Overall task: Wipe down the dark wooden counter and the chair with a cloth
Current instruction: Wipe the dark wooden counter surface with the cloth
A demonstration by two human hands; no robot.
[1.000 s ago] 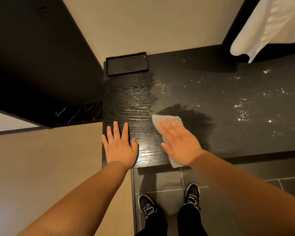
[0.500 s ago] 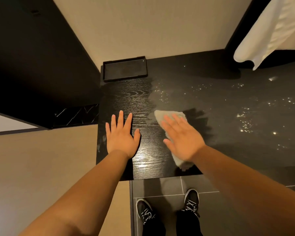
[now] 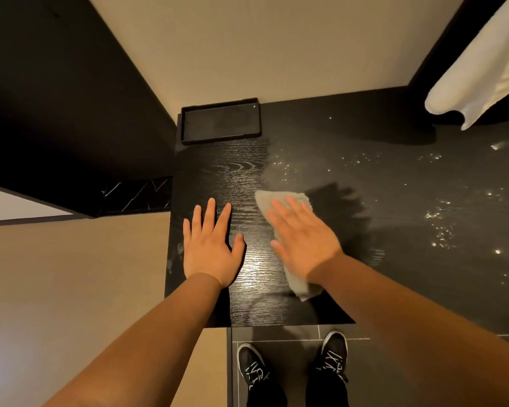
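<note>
The dark wooden counter [image 3: 394, 201] fills the middle and right of the view, with a dusty, speckled sheen on its right part and a cleaner grain strip at the left. A pale grey cloth [image 3: 265, 201] lies flat on it near the left end. My right hand [image 3: 303, 239] presses on the cloth with straight fingers; cloth shows beyond the fingertips and behind the wrist. My left hand [image 3: 209, 245] rests flat on the bare wood beside it, fingers spread. No chair is in view.
A shallow black tray [image 3: 221, 120] sits at the counter's back left corner against the beige wall. White fabric [image 3: 482, 69] hangs over the counter at the top right. My two shoes [image 3: 335, 359] stand on dark floor tiles below the front edge.
My right hand and the cloth have slid away from the front edge, further onto the counter. My left hand stays flat on the wood.
</note>
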